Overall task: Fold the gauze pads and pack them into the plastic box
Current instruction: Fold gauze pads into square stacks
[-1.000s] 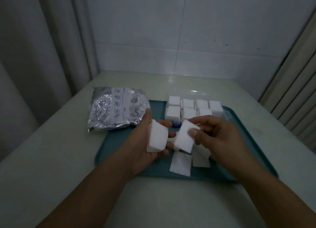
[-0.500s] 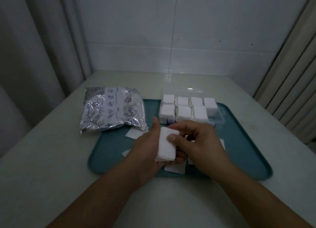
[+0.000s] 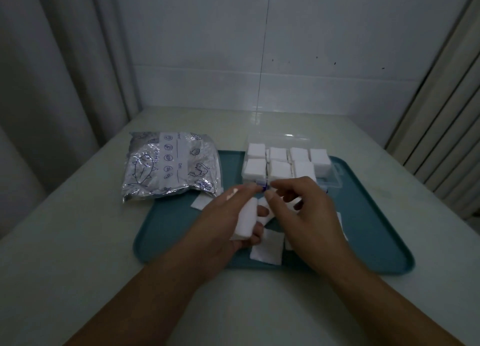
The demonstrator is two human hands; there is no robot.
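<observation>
Here the left hand (image 3: 228, 223) grasps a white stack of folded gauze pads (image 3: 244, 222) over the teal plastic tray (image 3: 166, 231). The right hand (image 3: 298, 213), fingers curled, pinches its far edge. The clear plastic box (image 3: 330, 175), packed with gauze, sits far right.

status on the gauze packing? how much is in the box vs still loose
Done: the clear plastic box shows about seven stacks of white folded pads.
In hand: the left hand grips a thick white gauze stack; the right hand works at its edge.
Left: flat white gauze squares lie loose on the teal tray.
</observation>
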